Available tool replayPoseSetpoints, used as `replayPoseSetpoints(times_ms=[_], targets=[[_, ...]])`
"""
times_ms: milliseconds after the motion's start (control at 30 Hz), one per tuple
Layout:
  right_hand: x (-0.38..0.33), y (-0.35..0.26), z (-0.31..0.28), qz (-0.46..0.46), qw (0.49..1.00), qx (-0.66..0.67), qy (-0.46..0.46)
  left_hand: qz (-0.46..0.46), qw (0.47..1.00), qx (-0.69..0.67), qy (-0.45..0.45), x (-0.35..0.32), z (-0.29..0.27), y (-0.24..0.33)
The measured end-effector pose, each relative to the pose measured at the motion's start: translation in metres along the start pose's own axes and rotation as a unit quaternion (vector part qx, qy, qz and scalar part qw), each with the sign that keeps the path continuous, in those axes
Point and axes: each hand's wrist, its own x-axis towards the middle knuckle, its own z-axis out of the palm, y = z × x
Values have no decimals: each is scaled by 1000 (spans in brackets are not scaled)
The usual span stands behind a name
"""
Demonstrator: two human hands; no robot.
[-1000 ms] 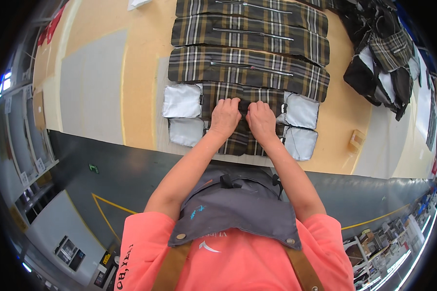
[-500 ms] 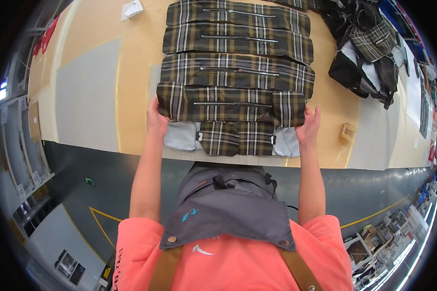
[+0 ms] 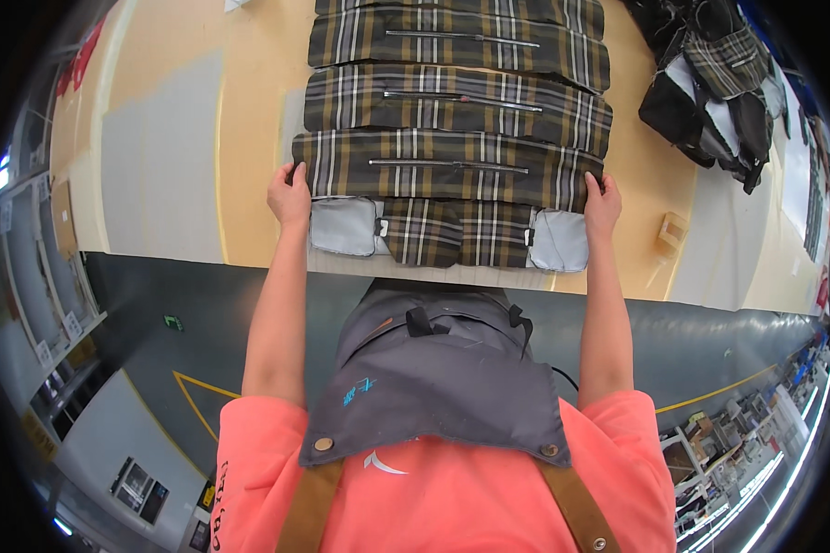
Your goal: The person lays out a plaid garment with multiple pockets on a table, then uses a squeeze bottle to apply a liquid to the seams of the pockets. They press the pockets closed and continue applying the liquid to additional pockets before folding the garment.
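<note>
A dark plaid fabric panel with a zipper (image 3: 452,177) lies spread across the table in front of me. Its left end is pinched between the thumb and fingers of my left hand (image 3: 290,194). My right hand (image 3: 602,205) grips the opposite end in the same way. Just below that panel's near edge sits a smaller plaid piece (image 3: 421,241), with light grey pieces edged in dark, one at the left (image 3: 343,228) and one at the right (image 3: 559,241). More zippered plaid panels (image 3: 461,111) are laid in overlapping rows beyond, the farthest cut off by the picture's top.
A heap of black and plaid sewn pieces (image 3: 710,106) lies at the table's far right. Nearer stands a small yellowish holder (image 3: 670,232). The table's front edge (image 3: 489,279) runs close before my body. A grey patch (image 3: 161,170) covers part of the tabletop at left.
Both ends of the nearest panel were folded over and now lie flat. My hands have moved apart, each keeping to its end. The whole view has shifted slightly.
</note>
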Motion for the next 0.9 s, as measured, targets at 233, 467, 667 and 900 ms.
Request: replayPoseSetpoints(times_ms=[233,467,667,900], targets=[[-64,-66,-3,-189,979,-32,-69,315,948,-38,-16,-74,-7,63],[-156,-87,46,-274,902,-162,-291,392,856,58,-331,-186,25,84],[-163,-73,56,-335,899,-150,-237,411,844,-7,-345,-193,37,62],[-146,-60,18,-2,958,176,-226,237,906,-126,-326,-168,-9,64]])
